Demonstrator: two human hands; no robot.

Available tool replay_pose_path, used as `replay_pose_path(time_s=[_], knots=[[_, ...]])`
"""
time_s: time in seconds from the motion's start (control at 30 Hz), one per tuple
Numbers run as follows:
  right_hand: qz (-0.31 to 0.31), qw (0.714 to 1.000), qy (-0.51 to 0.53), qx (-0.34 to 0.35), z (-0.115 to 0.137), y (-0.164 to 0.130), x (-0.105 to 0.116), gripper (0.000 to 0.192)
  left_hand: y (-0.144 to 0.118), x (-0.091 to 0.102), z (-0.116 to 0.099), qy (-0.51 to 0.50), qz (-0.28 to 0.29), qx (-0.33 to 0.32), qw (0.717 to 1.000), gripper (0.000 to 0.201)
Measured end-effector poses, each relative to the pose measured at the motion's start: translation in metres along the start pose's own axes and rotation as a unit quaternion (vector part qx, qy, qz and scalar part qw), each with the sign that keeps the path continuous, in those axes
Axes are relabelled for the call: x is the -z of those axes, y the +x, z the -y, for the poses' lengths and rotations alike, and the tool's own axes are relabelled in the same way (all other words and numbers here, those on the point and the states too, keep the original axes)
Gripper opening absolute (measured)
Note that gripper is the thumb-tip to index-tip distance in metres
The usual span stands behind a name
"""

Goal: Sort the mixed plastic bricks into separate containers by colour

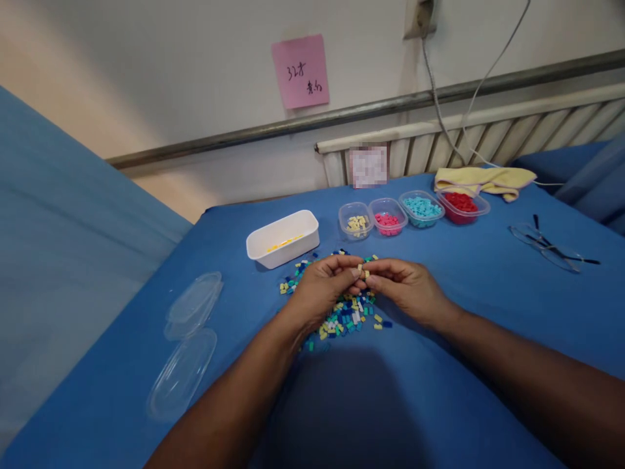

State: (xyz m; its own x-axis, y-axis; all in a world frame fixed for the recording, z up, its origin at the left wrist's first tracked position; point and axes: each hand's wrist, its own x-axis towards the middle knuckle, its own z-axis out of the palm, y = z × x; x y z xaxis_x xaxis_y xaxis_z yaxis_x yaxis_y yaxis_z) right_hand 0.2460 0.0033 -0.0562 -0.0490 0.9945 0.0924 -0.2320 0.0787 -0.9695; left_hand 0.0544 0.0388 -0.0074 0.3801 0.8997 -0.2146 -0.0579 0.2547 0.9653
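Note:
Both my hands meet above a loose pile of small plastic bricks (347, 318) in blue, teal, green, white and yellow. My left hand (325, 283) pinches a tiny pale yellow brick (360, 268) between thumb and fingers. Right beside it, my right hand (407, 286) pinches another pale yellow brick (367, 274) at its fingertips. Whether these two bricks touch is too small to tell. Part of the pile is hidden under my left hand and wrist. A few stray bricks (378, 319) lie just right of the pile.
Behind the pile stand a white tub (258, 251) with yellow-orange pieces and clear containers of yellow (343, 225), pink (403, 223), light blue (420, 225) and red (481, 207) bricks. Clear lids (183, 371) lie at left; eyeglasses (551, 247) and a yellow cloth (483, 179) at right.

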Motion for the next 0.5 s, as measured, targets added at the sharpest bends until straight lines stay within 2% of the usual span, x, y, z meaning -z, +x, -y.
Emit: replay_pose_path(time_s=[0.1,0.23,0.4,0.5], knots=[[-0.012,1.0,-0.025,0.002,0.0,0.001,0.0,0.037,0.0,-0.005,0.006,-0.039,-0.012,0.007,0.999,0.05],[-0.025,0.998,-0.064,0.004,0.001,0.003,0.003,0.033,-0.001,-0.005,0.01,-0.031,-0.011,0.014,0.999,0.05],[-0.036,0.983,-0.161,0.083,0.001,0.001,0.005,0.021,-0.003,-0.004,0.013,-0.012,-0.019,-0.008,1.0,0.043],[-0.029,0.976,-0.18,0.118,0.002,-0.001,0.004,0.02,-0.004,-0.004,0.014,-0.005,-0.015,-0.017,1.0,0.042]])
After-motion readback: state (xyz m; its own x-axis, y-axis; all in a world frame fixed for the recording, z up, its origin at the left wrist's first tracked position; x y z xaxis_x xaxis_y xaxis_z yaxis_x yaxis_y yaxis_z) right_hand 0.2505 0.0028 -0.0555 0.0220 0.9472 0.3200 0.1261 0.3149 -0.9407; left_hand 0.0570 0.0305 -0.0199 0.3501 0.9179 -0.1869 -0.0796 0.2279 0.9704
